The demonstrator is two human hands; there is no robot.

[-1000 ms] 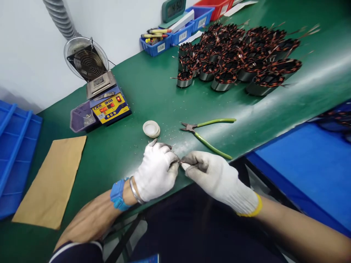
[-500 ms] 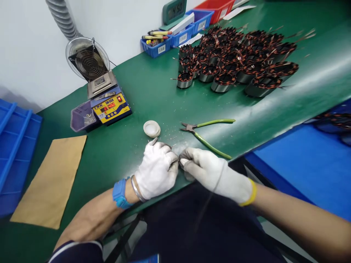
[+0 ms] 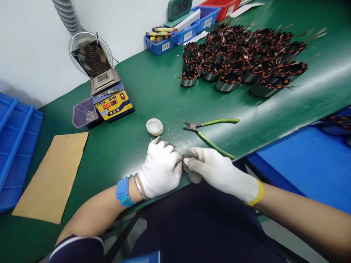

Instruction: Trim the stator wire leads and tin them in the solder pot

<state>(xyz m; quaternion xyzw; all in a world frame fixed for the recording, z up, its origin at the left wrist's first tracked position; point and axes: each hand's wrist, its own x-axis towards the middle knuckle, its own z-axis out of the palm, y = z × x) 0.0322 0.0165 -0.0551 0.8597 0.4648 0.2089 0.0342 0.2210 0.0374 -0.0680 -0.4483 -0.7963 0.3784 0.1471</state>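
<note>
My left hand [image 3: 161,168], in a white glove, is closed near the table's front edge, knuckles up. My right hand [image 3: 211,166], gloved with a yellow cuff, pinches thumb against fingers, its fingertips meeting those of the left. Whatever they hold is hidden between the gloves; only a thin, wire-like tip shows above the left fingers. Just beyond the hands lie cutting pliers [image 3: 193,126] with green handles spread apart. A small round white dish [image 3: 154,126] sits beyond my left hand.
Wire-wound motor stators [image 3: 227,81] stand grouped at the back right. A yellow-fronted soldering unit [image 3: 113,106] with a purple tray [image 3: 85,112] is at the left, near brown cardboard [image 3: 52,179]. Blue bins [image 3: 164,45] line the wall. Small clippings are scattered on the green table [image 3: 153,95].
The whole view has shifted slightly, so things appear a little further right. Both hands stay together in nearly the same pose. The digits on the soldering unit's display differ.
</note>
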